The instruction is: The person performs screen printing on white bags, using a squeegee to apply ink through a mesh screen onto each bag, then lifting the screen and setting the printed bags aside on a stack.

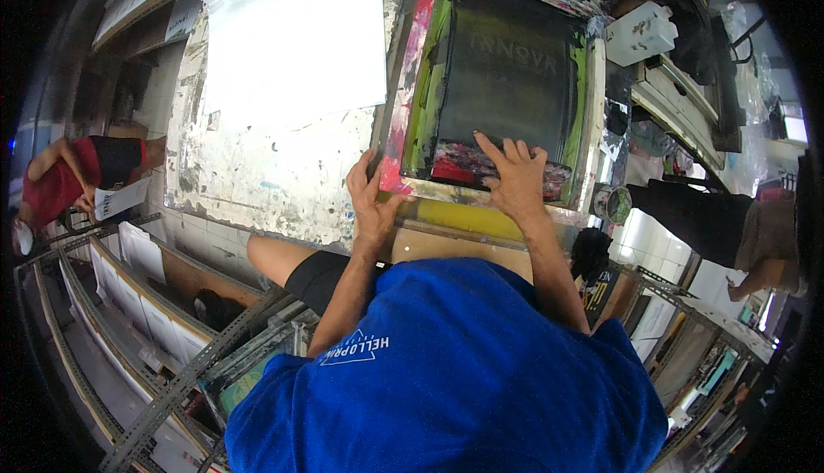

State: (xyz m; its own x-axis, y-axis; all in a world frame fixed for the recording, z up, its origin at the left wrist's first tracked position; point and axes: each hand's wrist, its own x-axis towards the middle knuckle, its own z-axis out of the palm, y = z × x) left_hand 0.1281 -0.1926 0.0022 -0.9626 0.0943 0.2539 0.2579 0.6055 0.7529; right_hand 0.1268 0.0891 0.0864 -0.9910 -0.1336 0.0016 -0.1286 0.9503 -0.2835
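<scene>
A printing frame [402,134] stands on the bench in front of the person, a little right of the middle. Its long axis runs away from the body, nearly straight, with the left side leaning slightly to the right toward the far end. The dark mesh [506,69] inside carries faint lettering near the far end and green smears along both sides. A bar [455,164] smeared with red and pink ink lies across the near end, its long axis going left to right, the right end a touch closer to the person.

The left hand [372,203] is at the frame's near left corner, thumb and fingers parted widely, fingers along the left side and thumb by the near edge. The right hand [518,179] lies over the bar, fingers moderately spread, index finger stretched out to the far left over the mesh; whether it grips the bar, I cannot tell.

White sheets [296,35] lie left of the frame, a white container [641,35] beyond its right side, and a tin [612,204] beside its near right corner.
</scene>
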